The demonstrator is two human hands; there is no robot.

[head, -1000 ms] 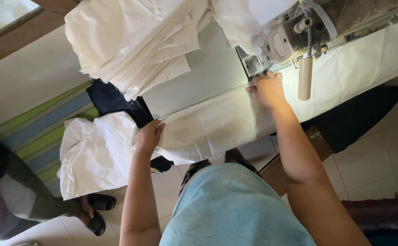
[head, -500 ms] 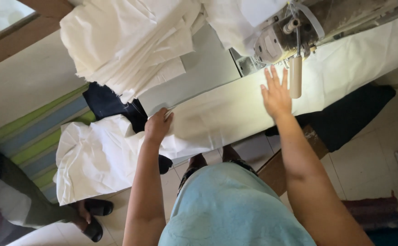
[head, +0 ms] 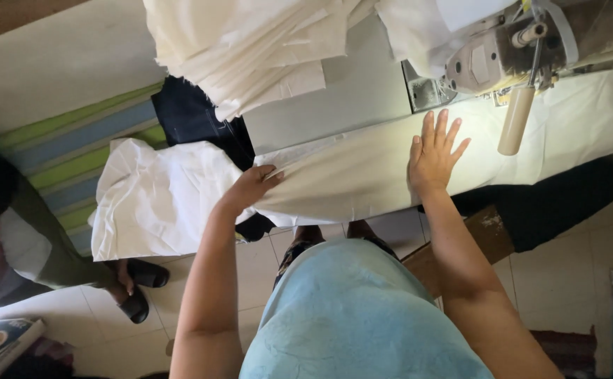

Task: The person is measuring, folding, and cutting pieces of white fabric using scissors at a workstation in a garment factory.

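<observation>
The needle area is hidden behind the sewing machine point(head: 492, 60), and the pile of white cloth point(head: 250, 49) runs off the top edge. Your right hand point(head: 435, 151) lies flat on the cream fabric point(head: 348, 172), fingers spread, gripping nothing; it has slid down from the machine head since a second ago. Your left hand point(head: 254, 184) has moved in along the fabric's near edge, its grip pinched on a fold there. The fabric stretches across the grey counter point(head: 352, 95), its left end spilling off toward the white heap point(head: 159, 200) below. Dark cloth point(head: 194, 119) hangs beside it. Pale tiled floor underneath, and a seated person point(head: 22, 242) in black sandals at the far left, partly cut off.
</observation>
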